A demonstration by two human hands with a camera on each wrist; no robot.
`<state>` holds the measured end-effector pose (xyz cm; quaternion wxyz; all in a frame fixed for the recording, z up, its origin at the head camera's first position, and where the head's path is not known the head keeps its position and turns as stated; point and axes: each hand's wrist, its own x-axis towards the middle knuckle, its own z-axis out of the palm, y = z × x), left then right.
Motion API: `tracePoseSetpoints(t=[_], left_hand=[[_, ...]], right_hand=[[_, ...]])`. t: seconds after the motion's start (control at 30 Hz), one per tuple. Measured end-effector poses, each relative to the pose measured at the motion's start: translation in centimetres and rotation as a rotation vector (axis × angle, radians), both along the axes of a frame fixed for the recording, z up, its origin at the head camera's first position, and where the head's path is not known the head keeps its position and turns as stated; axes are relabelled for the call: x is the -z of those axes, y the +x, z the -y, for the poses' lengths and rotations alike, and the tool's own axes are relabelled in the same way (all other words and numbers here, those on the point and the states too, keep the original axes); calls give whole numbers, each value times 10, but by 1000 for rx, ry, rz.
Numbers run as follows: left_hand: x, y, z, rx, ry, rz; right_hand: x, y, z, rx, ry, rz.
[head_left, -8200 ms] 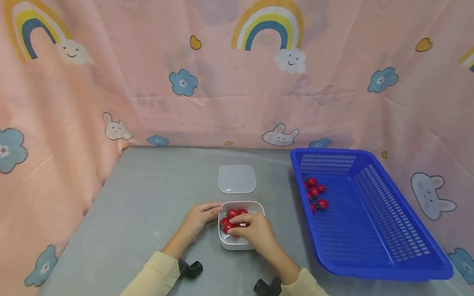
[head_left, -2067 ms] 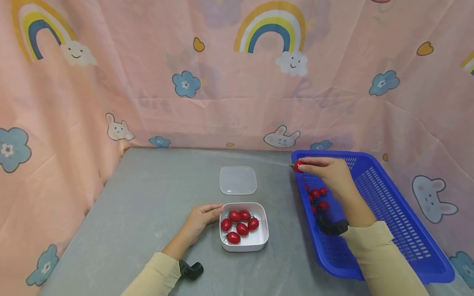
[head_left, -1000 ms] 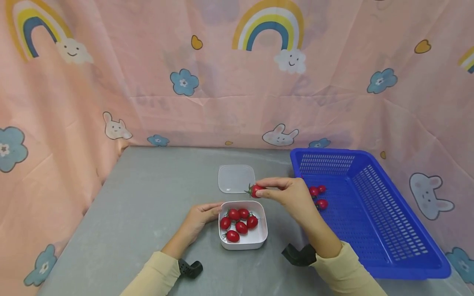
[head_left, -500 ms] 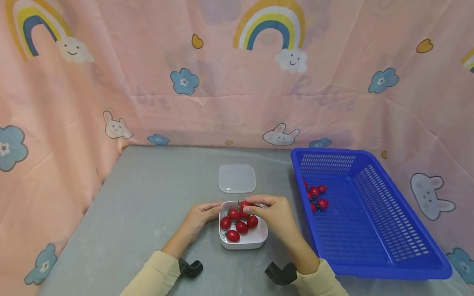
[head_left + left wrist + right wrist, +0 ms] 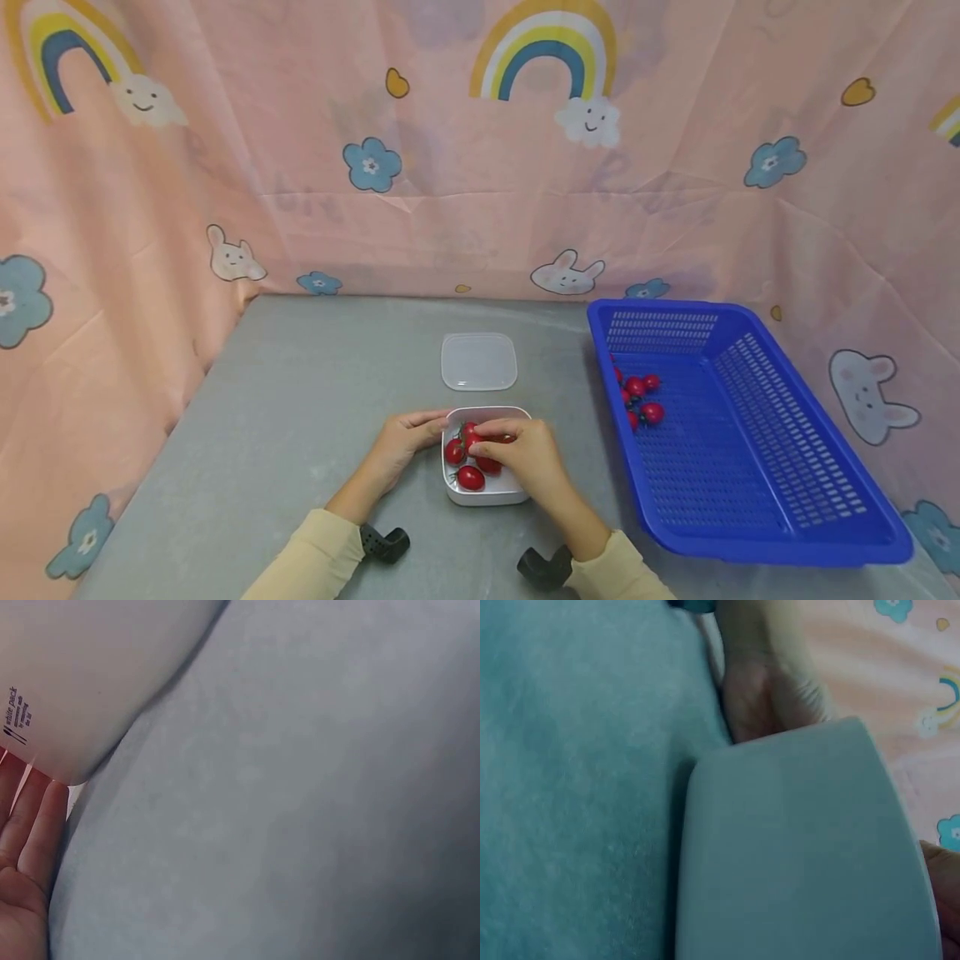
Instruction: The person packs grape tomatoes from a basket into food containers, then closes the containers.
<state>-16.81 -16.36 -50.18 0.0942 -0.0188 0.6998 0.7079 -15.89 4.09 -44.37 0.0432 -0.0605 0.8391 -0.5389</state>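
A white square box (image 5: 487,499) holding several red cherry tomatoes (image 5: 470,477) stands on the grey table. My left hand (image 5: 395,450) rests against the box's left side, fingers fairly straight and thumb at the rim; the left wrist view shows its fingers (image 5: 39,832) touching the wall. Inside the box, my right hand (image 5: 528,458) pinches a cherry tomato (image 5: 472,442) between thumb and fingers, low among the others. That hand covers the right part of the box. In the right wrist view the box's wall (image 5: 802,847) hides most of the right fingers.
Right of the box stands a large blue basket (image 5: 738,500) with several cherry tomatoes (image 5: 652,412) along its left wall. Behind the box a translucent lid (image 5: 478,362) lies flat on the table (image 5: 322,375). A pink patterned curtain (image 5: 450,225) rises at the back.
My right hand has brought a cherry tomato from the blue basket leftward over the lid and down into the white box. The left hand has stayed at the box's side.
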Motion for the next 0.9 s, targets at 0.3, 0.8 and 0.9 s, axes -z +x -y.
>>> tracePoseSetpoints(t=[0.3, 0.8, 0.9], left_hand=[[0, 0, 1, -7, -9, 0], [2, -1, -1, -13, 32, -4], [1, -1, -1, -14, 28, 4]], right_hand=[[4, 1, 2, -30, 86, -40], [4, 2, 4, -74, 176, -88], [4, 2, 5, -70, 174, -92]])
